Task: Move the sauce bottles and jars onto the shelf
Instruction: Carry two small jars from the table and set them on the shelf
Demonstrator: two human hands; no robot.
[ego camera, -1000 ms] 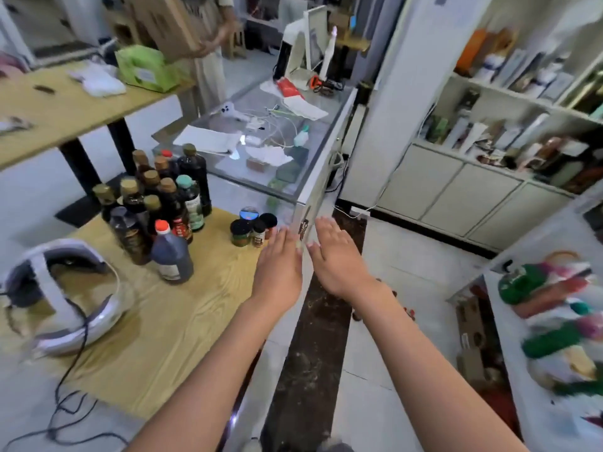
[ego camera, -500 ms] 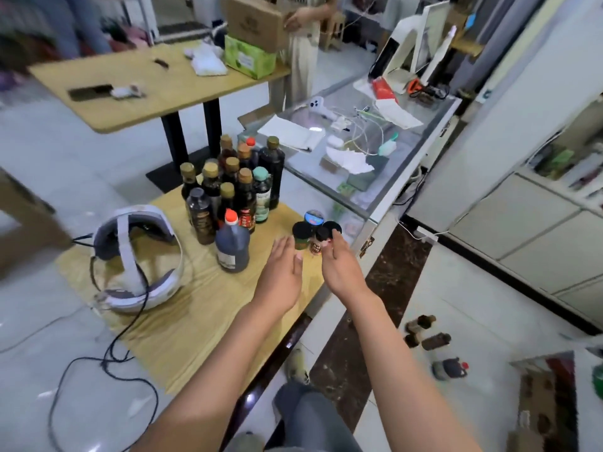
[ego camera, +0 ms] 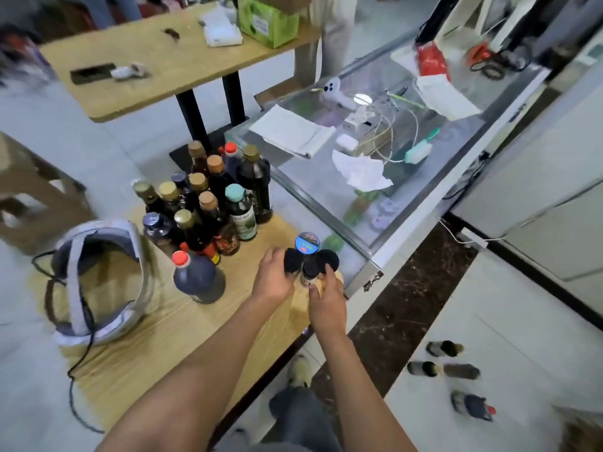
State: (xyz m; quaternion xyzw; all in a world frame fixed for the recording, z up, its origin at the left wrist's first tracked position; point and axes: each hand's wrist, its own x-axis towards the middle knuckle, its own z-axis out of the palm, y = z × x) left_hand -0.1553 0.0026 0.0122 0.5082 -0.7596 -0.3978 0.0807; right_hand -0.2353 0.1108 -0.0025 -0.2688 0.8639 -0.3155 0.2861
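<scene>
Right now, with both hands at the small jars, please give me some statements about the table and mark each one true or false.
1. The left hand touches a black-lidded jar. True.
2. The blue-lidded jar lies on the floor. False: it stands on the wooden table behind the black-lidded ones.
3. A white headset rests on the table, left of the bottles. True.
4. The red-capped dark bottle is held by the right hand. False: it stands free; that hand is at the small jars.
</scene>
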